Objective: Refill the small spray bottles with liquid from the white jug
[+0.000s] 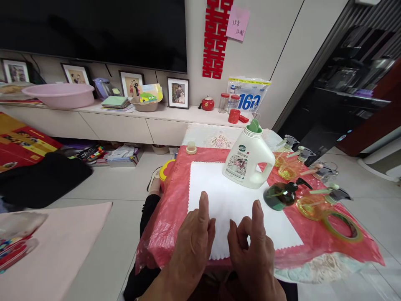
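My left hand (196, 234) hovers over the near edge of a white cloth (209, 184) with a scalloped border, index finger stretched forward and thumb apart. Beside it my right hand (252, 246) is held much the same way, index finger extended, thumb apart and the other fingers partly bent. Neither hand holds anything. Beyond them a white laundry detergent jug (247, 156) stands uncapped on the cloth, a green spout (254, 125) showing at its mouth. Its pale cap (191, 148) sits at the far left of the table. A dark green pump bottle (280, 195) is right of the jug.
Several clear pump bottles (316, 205) with yellow liquid line the table's right side, near a tape roll (357, 234). Red plastic sheeting (166, 221) covers the table. A low cabinet (122, 127) with photo frames and a pink basin (62, 95) runs behind.
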`<move>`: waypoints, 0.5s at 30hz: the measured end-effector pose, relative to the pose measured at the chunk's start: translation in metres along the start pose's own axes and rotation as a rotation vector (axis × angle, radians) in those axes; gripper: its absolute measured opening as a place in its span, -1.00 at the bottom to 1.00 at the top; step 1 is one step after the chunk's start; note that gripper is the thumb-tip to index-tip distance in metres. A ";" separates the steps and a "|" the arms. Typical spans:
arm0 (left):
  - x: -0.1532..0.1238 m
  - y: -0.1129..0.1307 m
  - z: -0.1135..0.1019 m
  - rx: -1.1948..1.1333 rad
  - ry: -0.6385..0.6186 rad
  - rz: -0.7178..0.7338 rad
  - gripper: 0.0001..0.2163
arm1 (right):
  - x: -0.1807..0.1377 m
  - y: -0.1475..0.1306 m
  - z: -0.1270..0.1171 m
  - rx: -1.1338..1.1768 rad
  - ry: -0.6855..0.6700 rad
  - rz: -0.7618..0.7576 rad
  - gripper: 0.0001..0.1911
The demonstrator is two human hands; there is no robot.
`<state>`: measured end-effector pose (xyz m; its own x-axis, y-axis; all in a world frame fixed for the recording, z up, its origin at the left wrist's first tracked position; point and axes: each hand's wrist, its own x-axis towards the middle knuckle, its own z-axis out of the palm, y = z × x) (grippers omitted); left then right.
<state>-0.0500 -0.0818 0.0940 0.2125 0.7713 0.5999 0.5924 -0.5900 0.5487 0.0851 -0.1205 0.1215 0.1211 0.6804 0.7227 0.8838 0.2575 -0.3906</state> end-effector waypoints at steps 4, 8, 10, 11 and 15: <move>0.002 -0.010 0.009 0.100 -0.067 -0.027 -0.35 | -0.007 0.015 0.013 -0.044 -0.027 0.043 -0.23; -0.001 -0.014 0.015 0.143 -0.127 -0.063 -0.37 | -0.008 0.020 0.018 -0.065 -0.046 0.053 -0.22; -0.001 -0.013 0.015 0.143 -0.143 -0.055 -0.35 | -0.009 0.019 0.018 -0.072 -0.054 0.038 -0.22; -0.001 -0.012 0.014 0.145 -0.145 -0.041 -0.34 | -0.009 0.019 0.018 -0.072 -0.055 0.038 -0.22; 0.004 -0.007 0.011 0.198 -0.109 0.040 -0.28 | -0.012 0.019 0.018 -0.067 -0.037 0.054 -0.25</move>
<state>-0.0449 -0.0721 0.0864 0.3154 0.7760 0.5462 0.7206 -0.5704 0.3942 0.0921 -0.1110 0.0950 0.1540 0.7173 0.6795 0.9047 0.1741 -0.3889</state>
